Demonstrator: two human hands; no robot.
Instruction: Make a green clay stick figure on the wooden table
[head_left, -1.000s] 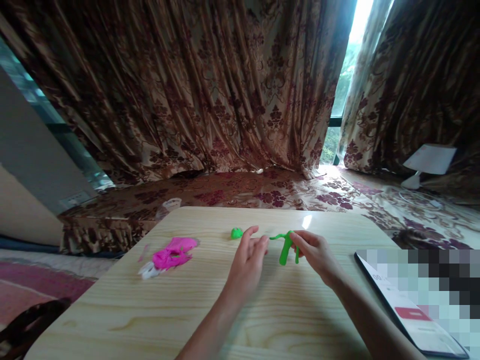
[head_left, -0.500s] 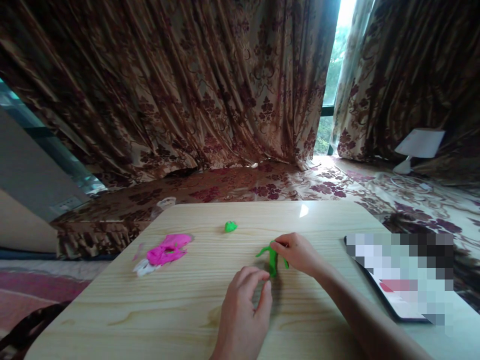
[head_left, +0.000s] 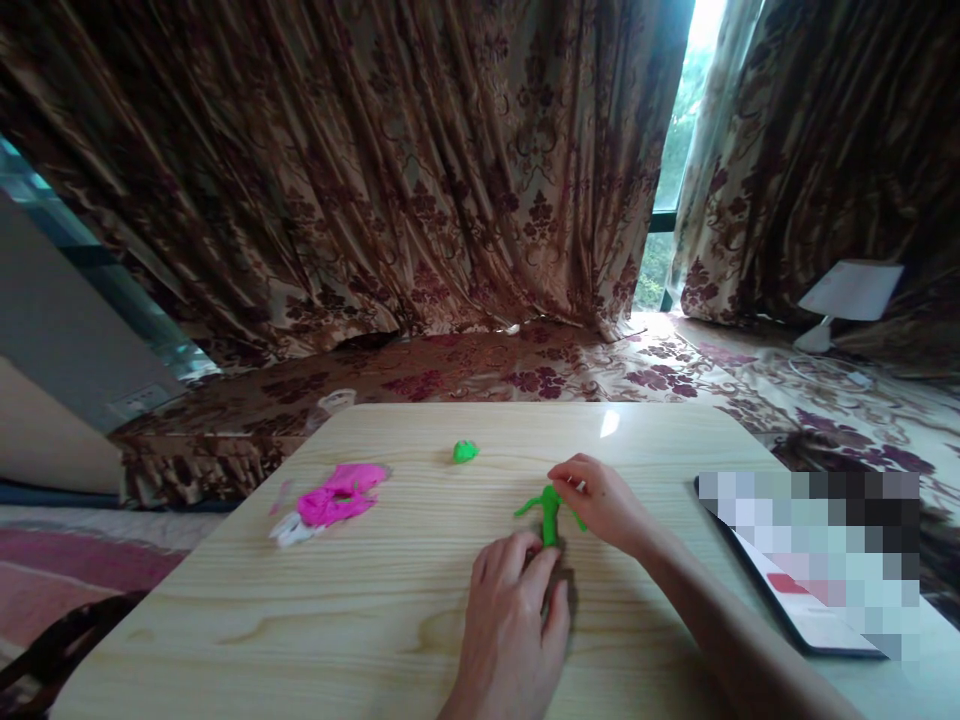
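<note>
A small green clay figure (head_left: 550, 520), with a thick stem-like body and thin arms at each side, stands or lies on the pale wooden table (head_left: 360, 620); which, I cannot tell. My left hand (head_left: 514, 610) reaches from the near side, its fingertips closed around the figure's lower end and its thumb a little apart. From the right, my right hand (head_left: 604, 500) has thumb and forefinger pinched together at the figure's top, partly covering the right arm. Farther back sits a green lump of clay (head_left: 465, 452), touched by neither hand.
Crumpled pink material (head_left: 337, 498) with a white piece (head_left: 294, 530) lies on the left of the table. A dark-edged tablet-like device (head_left: 787, 585), mostly blurred out, rests at the right. Behind are a lamp (head_left: 851, 290) and patterned curtains (head_left: 450, 180).
My left hand has moved forward and right, from beside the figure's lower end onto it. My right fingertips have shifted slightly, showing more of the figure's top.
</note>
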